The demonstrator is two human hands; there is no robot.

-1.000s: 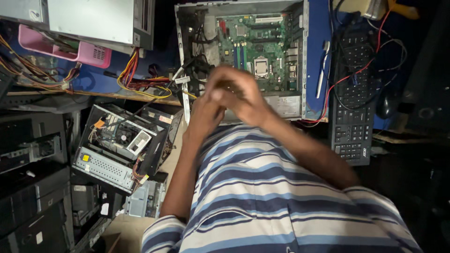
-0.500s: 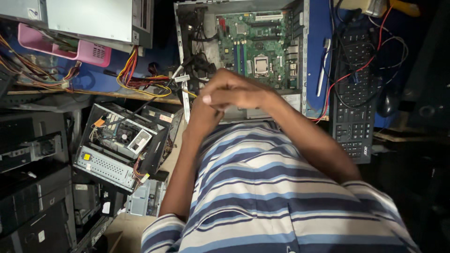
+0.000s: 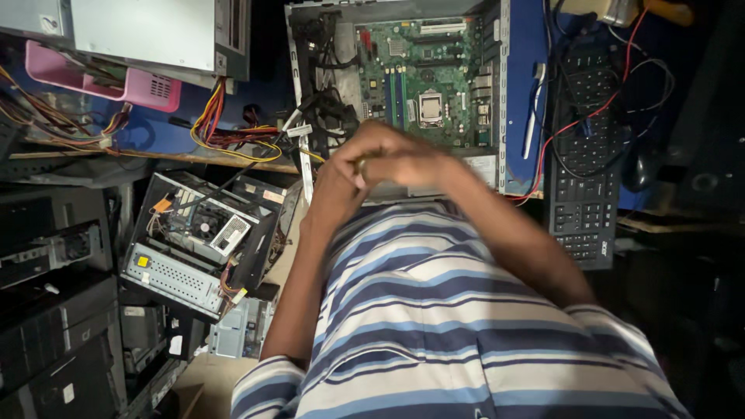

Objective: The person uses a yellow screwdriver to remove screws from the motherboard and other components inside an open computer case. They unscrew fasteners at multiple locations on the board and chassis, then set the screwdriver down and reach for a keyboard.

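My two hands are pressed together just above my chest, in front of an open computer case (image 3: 299,93). My left hand (image 3: 337,186) is curled, with a small brass-coloured part (image 3: 361,164) showing between its fingers. My right hand (image 3: 407,159) wraps over the left hand's fingertips, and its grip is hidden. Beyond the hands lies the case's green motherboard (image 3: 434,70) with an empty processor socket (image 3: 430,108). My striped shirt (image 3: 450,326) fills the lower part of the view.
A black keyboard (image 3: 586,163) with red and black cables lies right of the case, beside a white pen (image 3: 531,112). An opened small computer (image 3: 194,240) sits lower left. Coloured power cables (image 3: 233,132), a pink box (image 3: 116,77) and stacked cases occupy the left.
The hands stay clasped in nearly the same spot. The fingers have shifted slightly, and the small brass-coloured part now shows between them.
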